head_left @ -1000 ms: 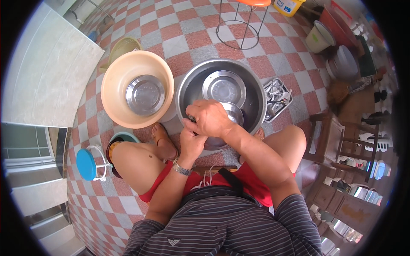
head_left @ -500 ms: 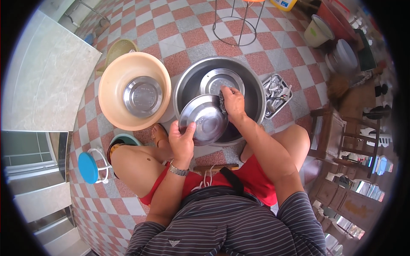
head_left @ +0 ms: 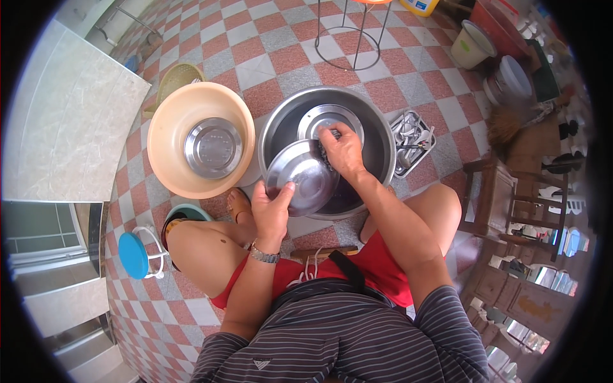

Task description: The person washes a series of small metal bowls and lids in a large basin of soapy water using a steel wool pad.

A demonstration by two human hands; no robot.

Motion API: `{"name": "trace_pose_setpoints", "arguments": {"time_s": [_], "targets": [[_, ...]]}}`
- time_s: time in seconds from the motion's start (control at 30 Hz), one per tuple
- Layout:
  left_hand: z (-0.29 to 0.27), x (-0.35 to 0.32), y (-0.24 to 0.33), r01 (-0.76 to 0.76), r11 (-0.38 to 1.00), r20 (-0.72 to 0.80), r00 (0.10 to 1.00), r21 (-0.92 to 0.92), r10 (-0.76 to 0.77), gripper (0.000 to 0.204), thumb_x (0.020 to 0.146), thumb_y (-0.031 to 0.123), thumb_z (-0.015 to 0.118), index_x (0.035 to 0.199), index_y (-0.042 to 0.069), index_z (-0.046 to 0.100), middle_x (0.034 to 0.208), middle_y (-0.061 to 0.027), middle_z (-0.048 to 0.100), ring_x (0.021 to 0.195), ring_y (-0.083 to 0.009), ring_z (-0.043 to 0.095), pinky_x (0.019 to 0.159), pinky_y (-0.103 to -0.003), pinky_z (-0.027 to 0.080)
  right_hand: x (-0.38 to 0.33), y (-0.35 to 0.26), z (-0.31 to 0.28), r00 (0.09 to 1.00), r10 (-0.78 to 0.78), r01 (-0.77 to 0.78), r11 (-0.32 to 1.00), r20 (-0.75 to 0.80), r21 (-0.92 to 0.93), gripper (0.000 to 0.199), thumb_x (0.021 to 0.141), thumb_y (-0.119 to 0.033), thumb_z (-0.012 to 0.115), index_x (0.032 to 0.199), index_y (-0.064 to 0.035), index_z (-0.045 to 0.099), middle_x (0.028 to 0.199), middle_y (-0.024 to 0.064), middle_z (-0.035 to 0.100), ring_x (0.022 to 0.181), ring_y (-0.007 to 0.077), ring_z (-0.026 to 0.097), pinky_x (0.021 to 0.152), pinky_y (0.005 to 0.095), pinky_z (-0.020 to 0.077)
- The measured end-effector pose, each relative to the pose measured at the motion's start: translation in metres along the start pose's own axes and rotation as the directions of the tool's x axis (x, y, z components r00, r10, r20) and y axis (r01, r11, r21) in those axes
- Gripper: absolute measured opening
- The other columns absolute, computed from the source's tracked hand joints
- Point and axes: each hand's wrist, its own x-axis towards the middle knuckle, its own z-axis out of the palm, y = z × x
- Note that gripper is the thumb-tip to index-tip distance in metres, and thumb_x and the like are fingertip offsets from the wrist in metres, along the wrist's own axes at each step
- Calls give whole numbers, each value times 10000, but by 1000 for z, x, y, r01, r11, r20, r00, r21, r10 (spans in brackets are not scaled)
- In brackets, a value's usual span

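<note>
My left hand [head_left: 271, 209] grips the near left rim of a shiny metal plate [head_left: 299, 182], thumb over its face. The plate is held tilted above the near side of a large grey metal basin [head_left: 382, 137]. Against the plate's upper right rim, my right hand [head_left: 343, 150] is closed round a dark steel wool scrubber [head_left: 327, 153], mostly hidden by the fingers. Behind it, another metal plate [head_left: 313, 118] lies inside the basin. To the left, a peach plastic tub [head_left: 167, 140] holds a metal plate [head_left: 212, 148].
Right of the basin is a metal tray [head_left: 401, 171] with several spoons [head_left: 412, 137]. A wire-framed stool [head_left: 355, 67] stands beyond. A blue-topped stool [head_left: 133, 255] is at left, a wooden chair [head_left: 498, 198] at right. Behind the tub sits a yellowish basket [head_left: 175, 80].
My right hand has shifted slightly left and up along the plate's rim with the scrubber. My left hand keeps its grip on the plate, which has barely moved.
</note>
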Motion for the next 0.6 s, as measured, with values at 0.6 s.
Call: {"name": "trace_pose_setpoints", "arguments": {"time_s": [0.6], "targets": [[5, -5, 7, -92, 957, 162, 986, 275, 48, 212, 858, -10, 767, 1020, 15, 632, 876, 1, 687, 735, -65, 619, 708, -233, 514, -17, -54, -1, 899, -376, 437, 814, 226, -382, 422, 861, -436, 724, 989, -34, 716, 834, 222, 718, 811, 416, 702, 729, 456, 575]]}}
